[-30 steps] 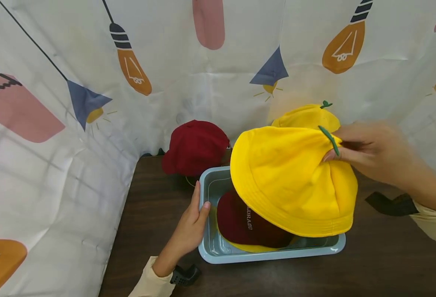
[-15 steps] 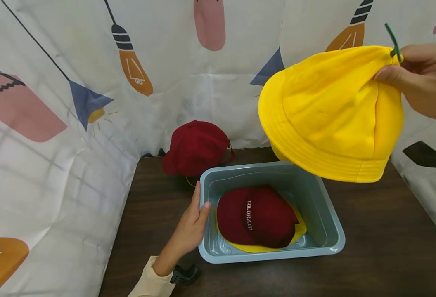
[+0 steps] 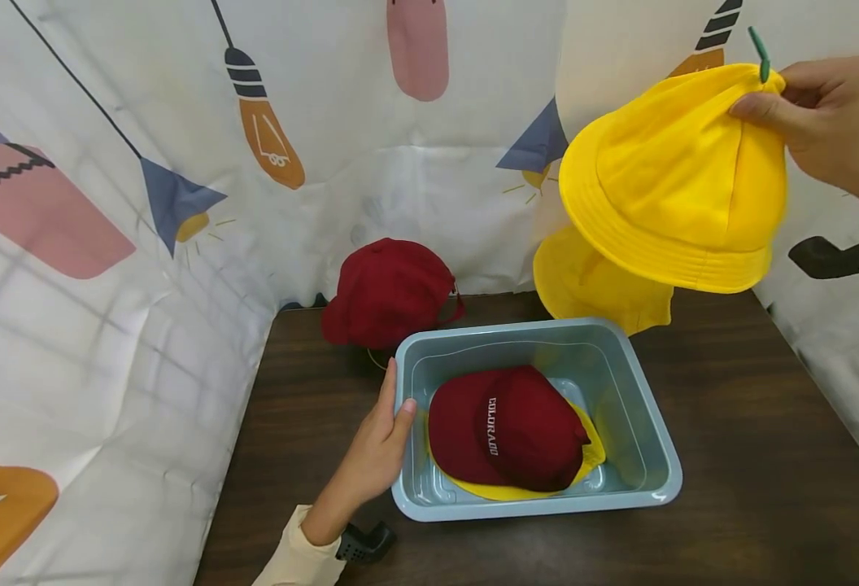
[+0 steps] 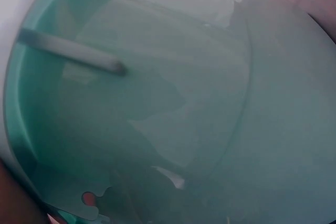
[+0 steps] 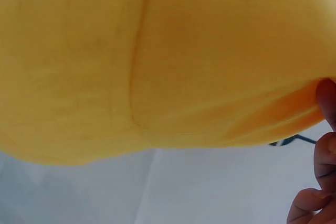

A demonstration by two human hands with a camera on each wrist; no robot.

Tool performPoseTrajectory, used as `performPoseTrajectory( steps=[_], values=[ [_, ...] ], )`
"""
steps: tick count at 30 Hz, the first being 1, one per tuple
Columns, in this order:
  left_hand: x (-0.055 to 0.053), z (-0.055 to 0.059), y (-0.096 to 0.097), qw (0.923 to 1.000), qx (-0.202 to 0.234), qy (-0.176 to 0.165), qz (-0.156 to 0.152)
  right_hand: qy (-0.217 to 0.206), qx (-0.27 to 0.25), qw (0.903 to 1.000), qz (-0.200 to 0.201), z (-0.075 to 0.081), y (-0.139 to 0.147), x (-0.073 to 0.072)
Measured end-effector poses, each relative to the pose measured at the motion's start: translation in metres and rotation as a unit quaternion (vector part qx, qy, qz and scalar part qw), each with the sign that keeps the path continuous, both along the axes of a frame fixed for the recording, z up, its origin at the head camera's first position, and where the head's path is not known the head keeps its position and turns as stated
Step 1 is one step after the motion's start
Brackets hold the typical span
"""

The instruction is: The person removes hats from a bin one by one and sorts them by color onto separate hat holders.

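Observation:
High on the right in the head view, my right hand (image 3: 835, 122) pinches the crown of a yellow bucket hat (image 3: 678, 179) beside its green sprout-like tip. The hat hangs brim down and fills most of the right wrist view, with fingers (image 5: 326, 153) at the right edge. My left hand (image 3: 374, 435) holds the left rim of a light blue plastic bin (image 3: 539, 513), thumb over the rim. Inside the bin lies a maroon cap (image 3: 525, 423) lettered COLORADO, on top of a yellow hat (image 3: 594, 456) that is mostly covered.
Behind the bin, another yellow hat (image 3: 598, 285) sits on the dark wooden table (image 3: 752, 423), partly hidden by the raised one. A red cap (image 3: 393, 293) stands at the back left. A white patterned cloth (image 3: 415, 195) hangs along the back and sides.
My right hand has lifted the yellow bucket hat from over the bin, up and to the right. The bin's contents and the hat behind it have come into sight. My left hand stays put.

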State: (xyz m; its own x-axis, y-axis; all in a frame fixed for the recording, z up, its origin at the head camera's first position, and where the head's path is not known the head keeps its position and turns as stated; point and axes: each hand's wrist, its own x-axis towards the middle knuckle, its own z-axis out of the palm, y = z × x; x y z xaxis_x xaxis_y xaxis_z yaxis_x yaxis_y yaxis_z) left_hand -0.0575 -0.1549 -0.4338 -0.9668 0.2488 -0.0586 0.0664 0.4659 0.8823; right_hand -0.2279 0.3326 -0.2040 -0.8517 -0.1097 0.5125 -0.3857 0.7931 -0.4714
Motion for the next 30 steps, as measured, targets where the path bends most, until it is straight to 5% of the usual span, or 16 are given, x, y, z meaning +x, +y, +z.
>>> performPoseTrajectory(
  steps=[6, 22, 30],
  values=[
    [0.000, 0.001, 0.002, 1.0000, 0.005, -0.002, -0.002, -0.072, 0.047, 0.9925, -0.086, -0.015, 0.001, -0.008],
    [0.002, 0.003, 0.002, 0.9999, 0.004, -0.012, -0.001, -0.092, 0.117, 0.9874, -0.054, -0.072, 0.003, -0.029],
    [0.001, 0.002, 0.002, 1.0000, 0.005, -0.008, -0.001, -0.049, 0.125, 0.9907, -0.021, -0.102, -0.003, -0.028]
  ],
)
